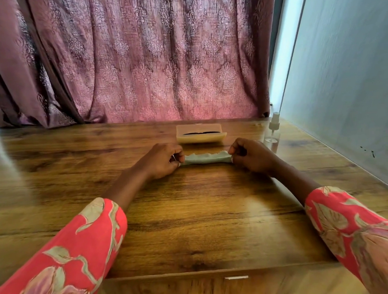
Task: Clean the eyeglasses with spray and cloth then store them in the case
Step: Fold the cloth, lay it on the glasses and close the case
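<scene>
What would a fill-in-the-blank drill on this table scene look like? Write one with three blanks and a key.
1. Both hands, left hand and right hand, hold one pale ____ by its ends.
2. The spray bottle stands at the table's ____ side.
3. The dark eyeglasses lie inside the open ____.

Missing words: cloth; right; case.

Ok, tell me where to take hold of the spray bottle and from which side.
Grip the spray bottle around its clear body, below the white nozzle head, with the right hand. Come from the near left side: the wall stands close on its right. It stands upright, so a sideways wrap suits it. Both hands hold the cloth now, so one must let go first.
</scene>
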